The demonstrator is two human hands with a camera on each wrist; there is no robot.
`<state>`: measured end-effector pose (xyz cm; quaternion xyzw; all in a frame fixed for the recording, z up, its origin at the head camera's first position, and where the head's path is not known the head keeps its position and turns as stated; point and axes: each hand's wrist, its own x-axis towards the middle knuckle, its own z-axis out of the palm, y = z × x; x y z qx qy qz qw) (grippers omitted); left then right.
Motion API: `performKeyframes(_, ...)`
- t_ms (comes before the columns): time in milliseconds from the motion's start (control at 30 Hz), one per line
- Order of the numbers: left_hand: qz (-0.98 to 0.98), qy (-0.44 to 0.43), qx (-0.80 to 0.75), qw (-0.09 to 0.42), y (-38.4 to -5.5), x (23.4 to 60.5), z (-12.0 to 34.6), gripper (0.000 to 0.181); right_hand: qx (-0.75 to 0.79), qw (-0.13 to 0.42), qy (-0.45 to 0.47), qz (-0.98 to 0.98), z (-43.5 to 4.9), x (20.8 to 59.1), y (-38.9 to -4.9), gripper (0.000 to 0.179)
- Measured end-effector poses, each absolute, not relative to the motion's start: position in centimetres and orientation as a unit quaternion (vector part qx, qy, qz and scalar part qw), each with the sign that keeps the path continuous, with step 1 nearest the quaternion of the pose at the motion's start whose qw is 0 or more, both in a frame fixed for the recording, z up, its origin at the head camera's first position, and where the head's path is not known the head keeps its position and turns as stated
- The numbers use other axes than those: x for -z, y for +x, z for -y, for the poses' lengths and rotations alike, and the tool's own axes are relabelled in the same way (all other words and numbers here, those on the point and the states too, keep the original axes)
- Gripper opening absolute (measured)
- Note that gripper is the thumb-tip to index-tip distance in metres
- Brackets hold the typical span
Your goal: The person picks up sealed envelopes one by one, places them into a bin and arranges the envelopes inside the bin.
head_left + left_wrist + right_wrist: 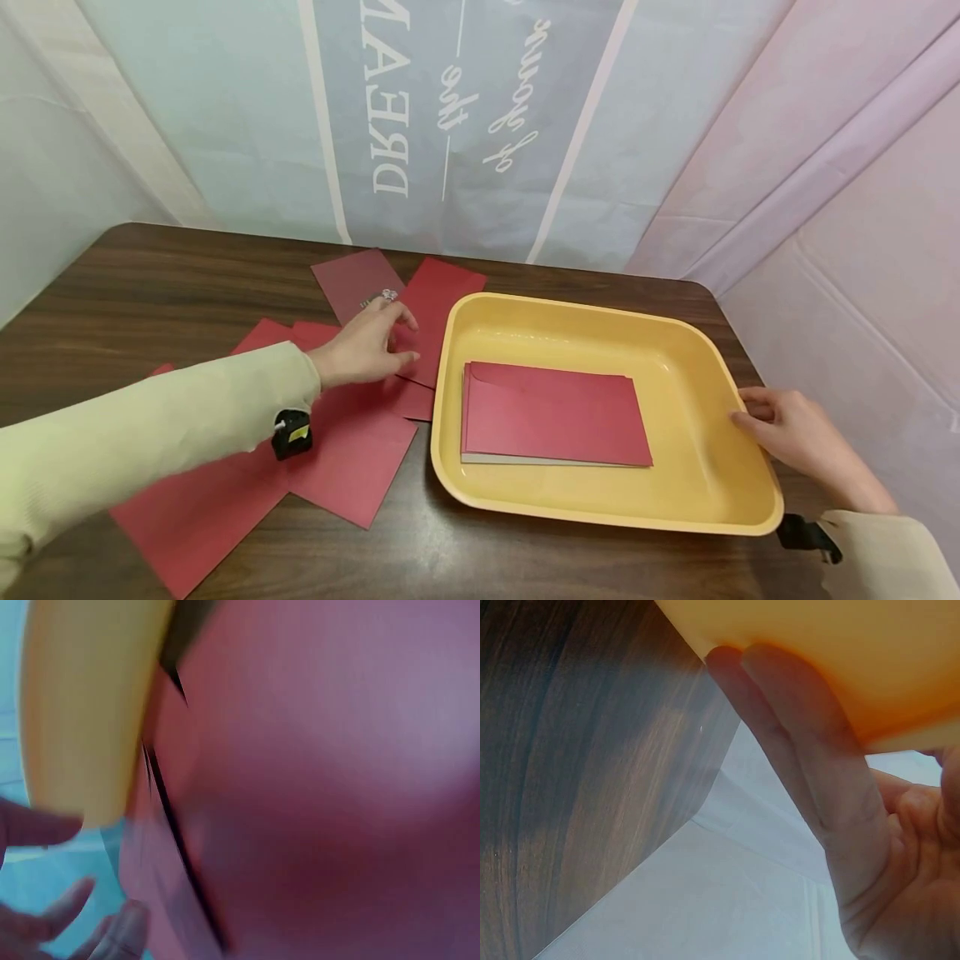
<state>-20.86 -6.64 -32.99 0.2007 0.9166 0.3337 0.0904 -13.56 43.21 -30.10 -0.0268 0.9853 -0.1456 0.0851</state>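
Observation:
My left hand (pixel 363 346) is held over several red envelopes (pixel 352 467) spread on the table, its thumb and fingers parted and nothing between them. Under its fingertips lies a red envelope (pixel 438 312) beside the yellow tray (pixel 600 517). In the left wrist view the fingers (pixel 64 911) show blurred near the tray's side. My right hand (pixel 798 433) grips the tray's right rim, thumb over the edge; the right wrist view shows fingers (pixel 802 727) against the outer wall. Inside the tray lies a small stack of red envelopes (pixel 555 412) with a pale edge below.
A darker red envelope (pixel 360 275) with a small printed mark lies at the back of the brown wooden table (pixel 187 283). Behind the table hangs a pale cloth (pixel 247 108) with lettering, and a whitish cloth (pixel 885 250) hangs on the right.

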Motion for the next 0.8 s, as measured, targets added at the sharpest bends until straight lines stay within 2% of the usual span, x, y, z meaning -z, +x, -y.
performKeyframes(200, -0.925, 0.282, -0.227, 0.113, -23.0, 33.5, 7.4, 0.064, 0.151, 0.09, -0.025, -0.984, -43.2, 30.1, -13.5, 0.042)
performKeyframes(300, -0.92, 0.309, -0.202, 0.133, -24.1, 33.8, 7.6, 0.072, 0.155, 0.092, -0.025, -0.983, -43.2, 30.1, -13.5, 0.042)
performKeyframes(467, -0.916, 0.324, -0.176, 0.159, -25.8, 34.1, 7.5, 0.073, 0.156, 0.093, -0.022, -0.983, -43.2, 30.0, -13.5, 0.042)
performKeyframes(800, -0.923, 0.326, -0.113, 0.172, -28.8, 34.6, 5.4, 0.069, 0.152, 0.096, -0.015, -0.984, -43.1, 29.9, -13.5, 0.044)
